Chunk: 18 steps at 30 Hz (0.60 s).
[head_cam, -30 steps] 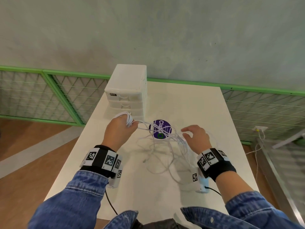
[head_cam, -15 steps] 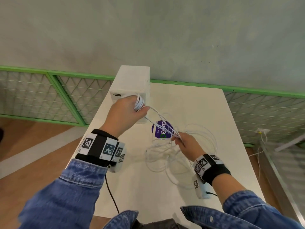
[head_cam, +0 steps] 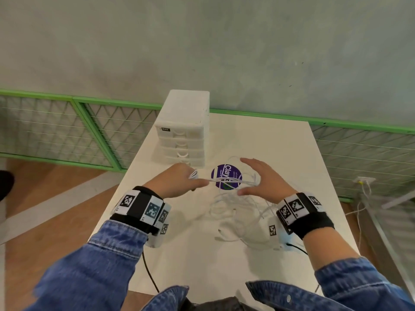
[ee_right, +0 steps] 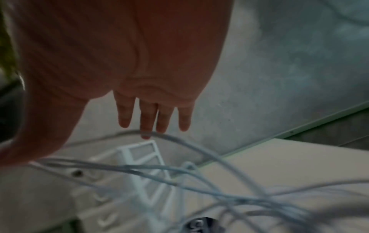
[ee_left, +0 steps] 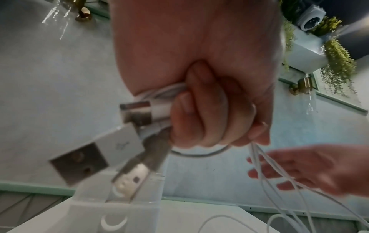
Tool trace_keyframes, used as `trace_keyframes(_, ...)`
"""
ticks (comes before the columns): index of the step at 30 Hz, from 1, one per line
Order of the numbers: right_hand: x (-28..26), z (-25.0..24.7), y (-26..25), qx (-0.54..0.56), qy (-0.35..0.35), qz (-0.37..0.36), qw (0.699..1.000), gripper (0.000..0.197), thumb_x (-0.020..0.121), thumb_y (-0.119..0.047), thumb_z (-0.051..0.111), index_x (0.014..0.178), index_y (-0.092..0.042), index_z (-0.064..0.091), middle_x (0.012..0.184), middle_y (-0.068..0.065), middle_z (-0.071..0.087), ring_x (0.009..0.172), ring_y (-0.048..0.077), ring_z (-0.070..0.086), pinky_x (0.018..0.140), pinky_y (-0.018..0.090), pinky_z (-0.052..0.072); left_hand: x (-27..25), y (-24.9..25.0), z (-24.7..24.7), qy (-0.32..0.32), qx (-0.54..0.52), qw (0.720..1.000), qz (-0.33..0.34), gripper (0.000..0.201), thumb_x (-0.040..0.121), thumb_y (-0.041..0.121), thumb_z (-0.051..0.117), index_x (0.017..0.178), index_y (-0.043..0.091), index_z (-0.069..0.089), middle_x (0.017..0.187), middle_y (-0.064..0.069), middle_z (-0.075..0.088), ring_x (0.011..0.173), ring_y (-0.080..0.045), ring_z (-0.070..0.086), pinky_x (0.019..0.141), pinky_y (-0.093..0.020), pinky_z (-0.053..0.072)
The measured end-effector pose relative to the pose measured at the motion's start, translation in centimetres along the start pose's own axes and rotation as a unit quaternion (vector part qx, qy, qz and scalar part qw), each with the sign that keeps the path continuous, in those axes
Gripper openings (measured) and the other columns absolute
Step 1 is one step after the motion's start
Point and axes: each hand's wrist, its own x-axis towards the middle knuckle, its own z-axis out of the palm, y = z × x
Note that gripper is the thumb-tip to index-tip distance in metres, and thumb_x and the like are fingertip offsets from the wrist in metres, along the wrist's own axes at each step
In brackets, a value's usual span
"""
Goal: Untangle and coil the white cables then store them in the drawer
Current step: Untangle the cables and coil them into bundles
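Note:
My left hand (head_cam: 187, 179) grips a coiled bundle of white cable (head_cam: 193, 174) in its fist. In the left wrist view two USB plugs (ee_left: 95, 157) stick out of that fist (ee_left: 199, 113). Taut strands (head_cam: 224, 181) run from the fist rightward to my right hand (head_cam: 253, 176). That hand hovers with straight, spread fingers (ee_right: 147, 116) and thumb, and the strands pass between them. The rest of the white cables (head_cam: 235, 209) lies in a loose tangle on the table below the right hand. The white drawer unit (head_cam: 184, 131) stands behind the left hand with its drawers shut.
A round purple sticker (head_cam: 226, 176) lies on the white table (head_cam: 202, 254) under the strands. Green mesh railing (head_cam: 89, 131) runs behind the table, with the wall beyond. The table's left edge is near my left wrist.
My left hand came down from in front of the drawer unit toward the table, still holding the coil. My right hand let go of its pinch on the strands and spread open.

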Motion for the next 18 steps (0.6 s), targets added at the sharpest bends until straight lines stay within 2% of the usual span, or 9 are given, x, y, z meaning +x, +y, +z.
trace_keyframes(2,-0.1,0.6,-2.7,0.085,-0.019,-0.036,0.996,0.067,0.077,-0.036,0.072,0.135,-0.035,0.039,0.134,-0.01,0.048,0.122,0.005,0.044,0.1,0.021,0.031,0.2,0.8,0.0,0.017,-0.02,1.0,0.003,0.043,0.086,0.046,0.06,0.058,0.014,0.056,0.059,0.0,0.055,0.051,-0.011,0.048,0.049,-0.023,0.035)
trace_keyframes(5,0.2,2.8,-4.0,0.07,-0.044,-0.067,0.994,0.029,0.093,-0.021,0.051,0.121,-0.026,0.056,0.109,-0.002,0.064,0.1,0.012,0.057,0.087,0.025,0.042,0.4,1.6,-0.4,0.038,-0.092,0.995,0.009,0.045,0.085,0.045,0.062,0.055,0.013,0.053,0.049,0.001,0.048,0.045,-0.014,0.042,0.047,-0.024,0.033)
trace_keyframes(7,0.4,3.6,-2.9,0.041,-0.024,-0.067,0.997,0.021,0.096,-0.018,0.043,0.107,-0.019,0.062,0.089,-0.006,0.063,0.085,0.017,0.056,0.075,0.027,0.039,0.2,1.7,-1.0,0.034,-0.104,0.994,0.008,0.047,0.085,0.047,0.061,0.055,0.013,0.052,0.046,0.0,0.045,0.043,-0.014,0.04,0.047,-0.024,0.032)
trace_keyframes(8,0.4,3.4,-2.3,0.032,-0.003,-0.072,0.997,0.022,0.097,-0.019,0.041,0.103,-0.016,0.062,0.086,-0.008,0.061,0.083,0.016,0.054,0.074,0.025,0.036,0.0,1.6,-1.1,0.02,-0.093,0.995,0.002,0.048,0.087,0.049,0.058,0.056,0.013,0.052,0.047,0.0,0.045,0.041,-0.013,0.04,0.046,-0.023,0.032)
trace_keyframes(11,1.2,1.8,-1.2,0.015,0.102,-0.123,0.987,0.026,0.095,-0.021,0.04,0.096,-0.01,0.063,0.09,0.003,0.063,0.084,0.016,0.054,0.074,0.023,0.037,-0.6,1.5,-0.4,-0.062,-0.076,0.995,-0.029,0.051,0.091,0.054,0.047,0.061,0.014,0.053,0.043,0.004,0.043,0.032,-0.008,0.034,0.04,-0.018,0.03)
trace_keyframes(14,2.4,0.5,-1.6,0.02,0.17,-0.161,0.972,0.021,0.093,-0.012,0.042,0.098,-0.007,0.062,0.092,0.0,0.059,0.086,0.009,0.051,0.077,0.018,0.037,-1.0,2.2,0.8,-0.094,-0.194,0.977,-0.005,0.051,0.093,0.053,0.042,0.059,0.015,0.05,0.038,0.006,0.038,0.034,-0.01,0.028,0.038,-0.018,0.026)
trace_keyframes(16,2.6,0.9,-1.7,0.013,0.159,-0.151,0.975,0.022,0.093,-0.012,0.041,0.102,-0.006,0.06,0.094,-0.001,0.059,0.086,0.009,0.051,0.077,0.018,0.036,-1.3,3.4,0.4,-0.079,-0.311,0.947,0.018,0.05,0.095,0.048,0.04,0.057,0.017,0.05,0.038,0.006,0.034,0.036,-0.01,0.024,0.038,-0.019,0.022)
trace_keyframes(18,2.3,2.3,-1.5,0.002,0.112,-0.124,0.986,0.021,0.095,-0.014,0.04,0.105,-0.006,0.057,0.095,0.0,0.061,0.083,0.014,0.052,0.074,0.025,0.037,-1.2,4.7,-0.3,-0.084,-0.396,0.913,0.044,0.05,0.097,0.044,0.035,0.06,0.013,0.05,0.038,0.007,0.028,0.037,-0.009,0.02,0.04,-0.021,0.015)
